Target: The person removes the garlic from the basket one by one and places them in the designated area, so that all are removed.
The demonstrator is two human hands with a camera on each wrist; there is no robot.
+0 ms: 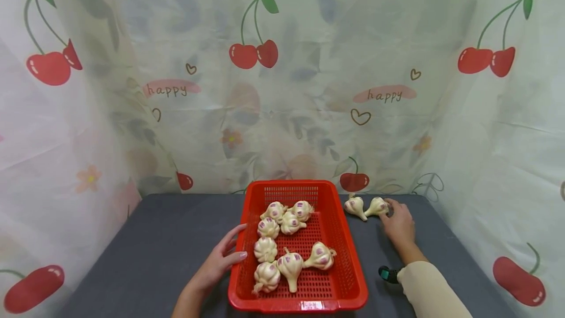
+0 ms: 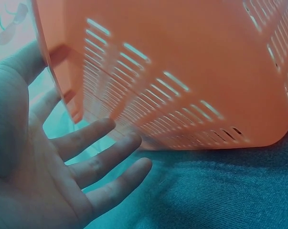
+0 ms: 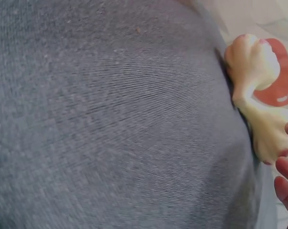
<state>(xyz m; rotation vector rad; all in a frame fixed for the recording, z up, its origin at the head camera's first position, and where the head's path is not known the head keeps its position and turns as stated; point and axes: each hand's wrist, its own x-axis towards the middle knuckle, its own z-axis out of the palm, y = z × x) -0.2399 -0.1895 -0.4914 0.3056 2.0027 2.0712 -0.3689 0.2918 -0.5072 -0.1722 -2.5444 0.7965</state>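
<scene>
A red plastic basket [image 1: 309,303] with slotted walls holds several garlic bulbs [image 1: 290,265], white with purple patches. My left hand [image 1: 216,261] rests at its left side, thumb and fingertips by the rim. The left wrist view shows the left hand [image 2: 62,157] with fingers spread and loosely extended beside the slotted wall. Outside the basket, at the back right, two more garlic bulbs lie with stems close together. At the nearer-right garlic bulb [image 1: 376,206] is my right hand [image 1: 399,227], its fingertips against the bulb's right side. Only fingertips [image 3: 287,168] appear in the right wrist view.
Left of that bulb lies the other loose garlic bulb [image 1: 354,206]. A dark grey cloth [image 1: 176,239] covers the table. Cherry-printed curtains [image 1: 300,112] enclose the back and sides. A black band with a green part [image 1: 388,274] sits by the right sleeve.
</scene>
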